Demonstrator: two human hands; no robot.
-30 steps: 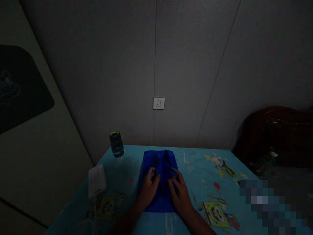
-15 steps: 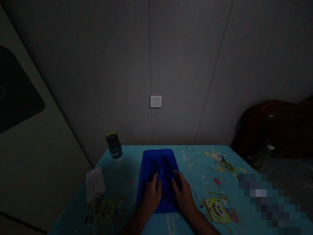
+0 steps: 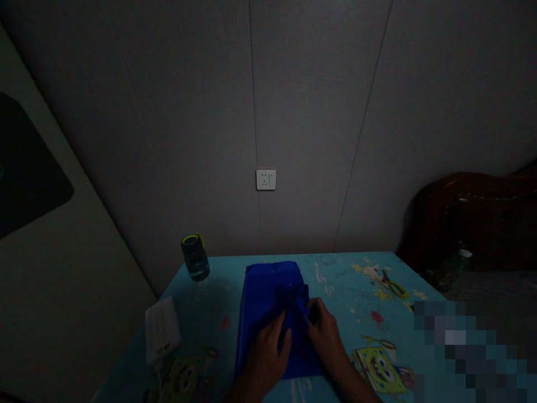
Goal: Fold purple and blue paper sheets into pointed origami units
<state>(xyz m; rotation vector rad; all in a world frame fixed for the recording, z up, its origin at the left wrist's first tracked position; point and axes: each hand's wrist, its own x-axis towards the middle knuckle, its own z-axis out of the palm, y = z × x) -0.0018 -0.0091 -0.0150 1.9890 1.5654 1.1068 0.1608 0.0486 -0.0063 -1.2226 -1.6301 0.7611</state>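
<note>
A folded blue piece, fabric or thin plastic point(image 3: 268, 285), lies on the table in front of me, with a raised, crumpled fold on its right half. My left hand point(image 3: 271, 350) rests on its lower middle, thumb and fingers apart. My right hand point(image 3: 325, 333) is at its right edge, fingers closed on the gathered blue material. Dim light hides the fingertips in part.
The table has a light-blue cartoon-print cover point(image 3: 226, 347). A dark bottle with a yellow-green rim point(image 3: 196, 260) and a white power bank with a cable point(image 3: 163, 330) stand left. Scissors with yellow-green handles point(image 3: 396, 288) lie right. A wall socket point(image 3: 265, 179) is ahead.
My right hand has gone from lying spread on the blue piece to gripping its material, now bunched up on the right. My left hand has moved slightly right. The view has tilted up a little.
</note>
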